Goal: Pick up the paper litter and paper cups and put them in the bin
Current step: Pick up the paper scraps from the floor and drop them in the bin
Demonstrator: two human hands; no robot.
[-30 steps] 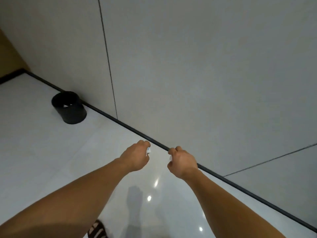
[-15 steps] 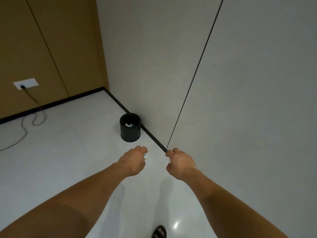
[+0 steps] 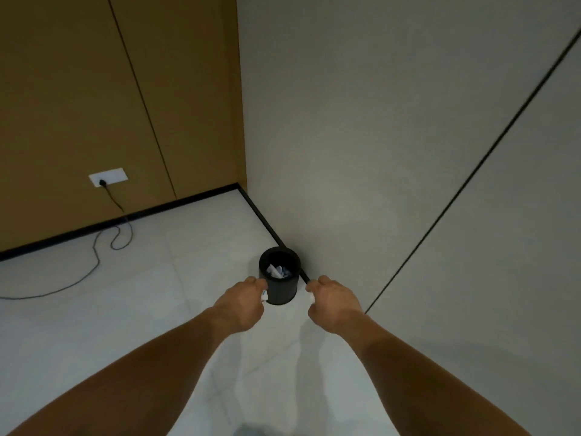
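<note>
A black round bin (image 3: pixel 280 294) stands on the white floor against the grey wall, near the room's corner. White crumpled paper (image 3: pixel 277 271) lies inside it. My left hand (image 3: pixel 240 305) is curled round a small white piece of paper litter (image 3: pixel 264 296), which peeks out just left of the bin's wall. My right hand (image 3: pixel 333 302) is curled too, just right of the bin, with a sliver of white paper (image 3: pixel 311 298) showing at its fingers. Both hands hover in front of the bin, short of its opening.
A brown panelled wall (image 3: pixel 94 105) runs along the left, with a white socket (image 3: pixel 107 177) and a black cable (image 3: pixel 103 247) trailing over the floor. The grey wall (image 3: pixel 393 136) with a black skirting strip stands close on the right.
The view has swung towards the corner and the bin has come much closer, now sitting between my two hands. Both hands keep their curled hold.
</note>
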